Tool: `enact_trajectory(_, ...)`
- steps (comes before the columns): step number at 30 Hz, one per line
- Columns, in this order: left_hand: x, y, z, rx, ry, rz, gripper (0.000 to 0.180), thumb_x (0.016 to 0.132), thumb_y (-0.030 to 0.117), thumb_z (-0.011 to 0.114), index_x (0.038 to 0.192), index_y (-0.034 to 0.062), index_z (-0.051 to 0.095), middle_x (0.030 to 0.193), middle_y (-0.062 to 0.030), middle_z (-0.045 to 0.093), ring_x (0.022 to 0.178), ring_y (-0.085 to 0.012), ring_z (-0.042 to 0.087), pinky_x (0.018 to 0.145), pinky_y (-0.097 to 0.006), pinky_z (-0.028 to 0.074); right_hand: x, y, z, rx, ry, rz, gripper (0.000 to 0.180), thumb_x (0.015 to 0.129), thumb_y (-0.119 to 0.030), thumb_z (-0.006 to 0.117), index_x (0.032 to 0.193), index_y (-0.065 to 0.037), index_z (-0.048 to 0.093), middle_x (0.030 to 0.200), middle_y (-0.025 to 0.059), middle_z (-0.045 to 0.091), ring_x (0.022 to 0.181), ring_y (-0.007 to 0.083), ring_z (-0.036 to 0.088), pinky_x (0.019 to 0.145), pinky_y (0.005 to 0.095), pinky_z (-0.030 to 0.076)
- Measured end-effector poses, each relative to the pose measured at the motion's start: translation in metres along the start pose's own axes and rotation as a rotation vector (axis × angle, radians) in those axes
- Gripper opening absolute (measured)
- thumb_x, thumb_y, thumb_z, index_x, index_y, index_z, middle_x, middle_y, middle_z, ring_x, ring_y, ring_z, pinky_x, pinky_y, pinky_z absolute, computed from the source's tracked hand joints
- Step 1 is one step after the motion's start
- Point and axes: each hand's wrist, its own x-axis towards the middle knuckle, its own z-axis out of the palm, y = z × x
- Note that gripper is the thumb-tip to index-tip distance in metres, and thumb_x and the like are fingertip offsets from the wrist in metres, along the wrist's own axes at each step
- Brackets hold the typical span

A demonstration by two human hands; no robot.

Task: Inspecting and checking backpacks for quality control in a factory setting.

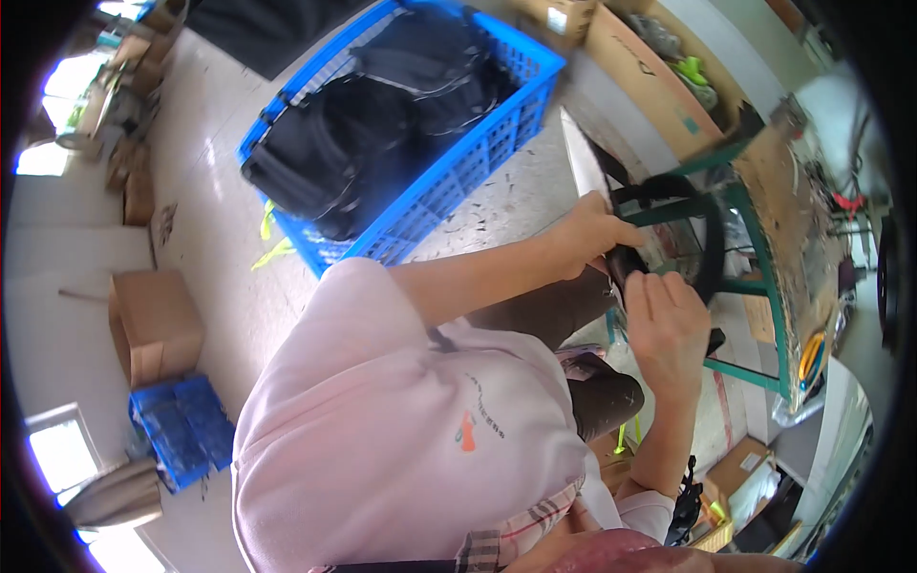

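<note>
My left hand (pixel 594 234) is closed on the edge of a flat piece (pixel 585 158), pale on one face and dark on the other, that stands up in front of my knees. Close by, my right hand (pixel 664 315) pinches a dark part of what looks like the same item. From it a wide black strap (pixel 712 239) curves out in a loop to the right. The fingers hide where strap and flat piece meet, so I cannot tell how they are joined.
A blue plastic crate (pixel 458 191) full of black bags (pixel 334 143) stands at the far left. To the right is a worn table (pixel 788 210) with a green metal frame (pixel 764 286). Cardboard boxes (pixel 659 86) line the back; another box (pixel 158 320) sits at left.
</note>
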Motion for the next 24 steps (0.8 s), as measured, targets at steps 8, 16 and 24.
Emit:
enact_trajectory(8,-0.105,0.062,-0.082,-0.12,0.528,0.52,0.028,0.056,-0.006,0.056,0.083,-0.0015,0.056,0.073,-0.0072,0.056,0.06,-0.0173,0.053,0.05,-0.026,0.042,0.026,-0.034,-0.018,0.534,0.195,0.027,0.041,0.067,-0.016,0.065,0.103,-0.002,0.053,0.09,0.011,0.057,0.084,0.0228,0.054,0.069,0.0317,0.045)
enact_trajectory(16,-0.17,0.082,-0.225,0.227,0.683,0.09,0.04,0.07,0.026,0.057,0.094,-0.0052,0.054,0.088,-0.0159,0.058,0.08,-0.0256,0.057,0.075,-0.036,0.047,-0.124,-0.01,0.02,0.478,0.383,1.116,0.04,0.073,-0.009,0.06,0.111,-0.003,0.047,0.097,0.0147,0.055,0.083,0.0279,0.056,0.07,0.032,0.046)
enact_trajectory(24,0.035,0.019,-0.248,1.453,0.475,0.428,0.042,0.067,0.026,0.062,0.093,-0.007,0.054,0.083,-0.0186,0.058,0.074,-0.0306,0.057,0.066,-0.038,0.047,-0.362,-0.193,-0.035,-0.642,0.155,2.163,0.034,0.069,-0.011,0.06,0.102,-0.006,0.051,0.093,0.0159,0.055,0.089,0.0306,0.052,0.076,0.0372,0.044)
